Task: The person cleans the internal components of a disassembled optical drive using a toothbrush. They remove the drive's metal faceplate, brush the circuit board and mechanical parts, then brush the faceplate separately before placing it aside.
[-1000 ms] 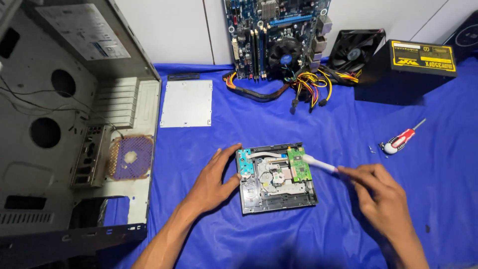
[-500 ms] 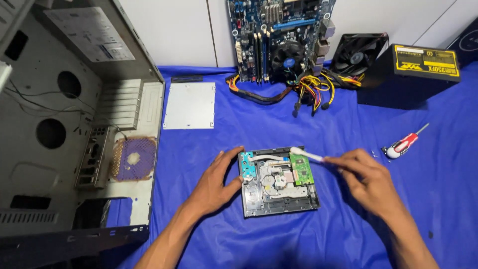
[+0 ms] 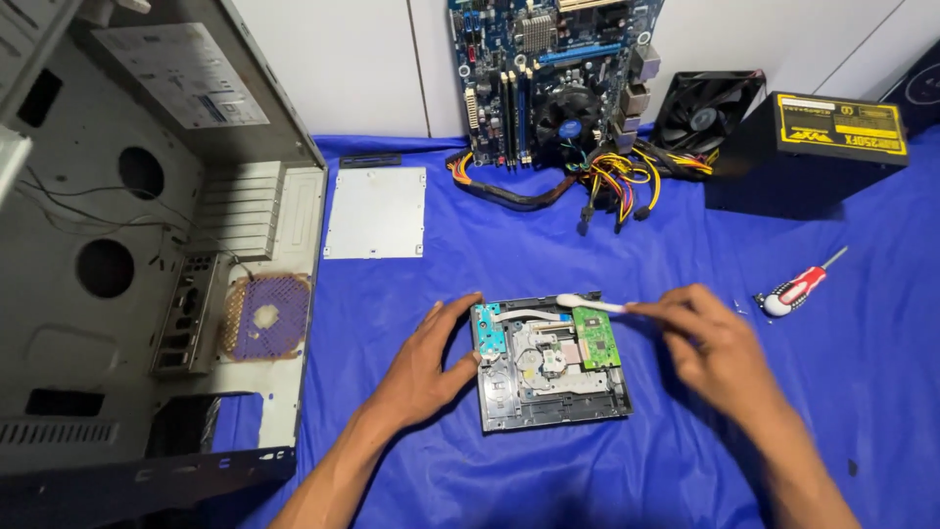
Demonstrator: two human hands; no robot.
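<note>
While the left hand point(image 3: 423, 370) lies flat against the left edge of the opened optical drive point(image 3: 550, 360) at the lower centre of the frame, fingers spread to steady it, the right hand point(image 3: 713, 343) pinches a thin white swab point(image 3: 590, 304) and lays its tip across the drive's upper edge. The drive's cover is already off: its green circuit board point(image 3: 596, 337), lens mechanism and a small teal board at its left are bare. Judging by this, the opening-up is done and the cleaning of the inner parts is in hand; closing the drive is left.

Around it on the blue cloth point(image 3: 490, 255) lie a grey metal plate point(image 3: 376, 213) in the upper middle, a red-handled screwdriver point(image 3: 798, 288) at the right, and a black power supply point(image 3: 813, 152) with its bundle of coloured cables at the upper right. A motherboard point(image 3: 553, 69) leans against the wall at top centre, and an empty computer case point(image 3: 127, 255) fills the left side. Nothing lies between the hands and the drive.
</note>
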